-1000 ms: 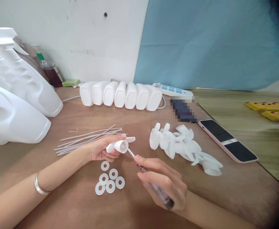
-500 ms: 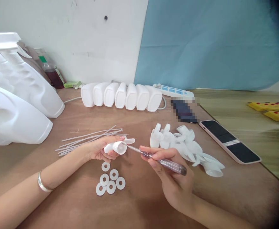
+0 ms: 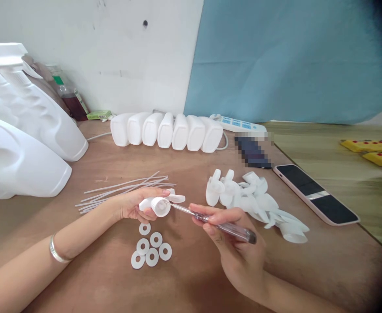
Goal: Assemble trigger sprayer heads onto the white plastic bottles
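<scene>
My left hand is closed round a white trigger spray head, its round collar facing me and its trigger pointing right. In my right hand is a screwdriver with a clear handle and dark end cap. The thin metal shaft reaches left to the spray head, near the base of the trigger; whether the tip touches it I cannot tell. Several flat white washers lie on the table just below my left hand. Behind that hand are several thin white tubes.
White spray-head parts are heaped right of centre. Several white bottles lie in a row at the back, beside a power strip. Large white spray bottles stand at left. A phone lies near the table's right edge.
The spray head has moved slightly left and down and tilted a little in my left hand. The screwdriver's shaft has followed it, still at the trigger side.
</scene>
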Motion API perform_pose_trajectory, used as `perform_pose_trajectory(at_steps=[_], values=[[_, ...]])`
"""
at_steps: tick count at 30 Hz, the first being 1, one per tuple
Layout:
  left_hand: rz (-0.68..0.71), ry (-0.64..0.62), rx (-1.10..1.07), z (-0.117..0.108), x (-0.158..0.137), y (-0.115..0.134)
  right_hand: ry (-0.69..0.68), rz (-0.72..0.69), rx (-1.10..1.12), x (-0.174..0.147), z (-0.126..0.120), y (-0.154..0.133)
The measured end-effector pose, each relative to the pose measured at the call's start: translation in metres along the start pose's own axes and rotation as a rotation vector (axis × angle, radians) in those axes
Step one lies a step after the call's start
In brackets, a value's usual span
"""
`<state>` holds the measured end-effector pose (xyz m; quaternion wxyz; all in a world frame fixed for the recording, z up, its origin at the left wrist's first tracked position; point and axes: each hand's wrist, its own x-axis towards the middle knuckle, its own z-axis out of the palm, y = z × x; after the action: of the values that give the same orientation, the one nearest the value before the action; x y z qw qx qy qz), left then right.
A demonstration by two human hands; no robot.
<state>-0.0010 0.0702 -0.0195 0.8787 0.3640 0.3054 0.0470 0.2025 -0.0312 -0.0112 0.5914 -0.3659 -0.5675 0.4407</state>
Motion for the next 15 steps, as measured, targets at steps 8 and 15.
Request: perform_pose_trajectory(at_steps=[8,15], values=[[-0.054,-0.051,0.024,0.009,-0.001,0.003,0.07,0.304,0.26,0.016,-0.003,0.019],[0.125,0.019,-0.02,0.008,0.002,-0.008,-0.107,0.479,0.428,0.019,-0.003,0.023]])
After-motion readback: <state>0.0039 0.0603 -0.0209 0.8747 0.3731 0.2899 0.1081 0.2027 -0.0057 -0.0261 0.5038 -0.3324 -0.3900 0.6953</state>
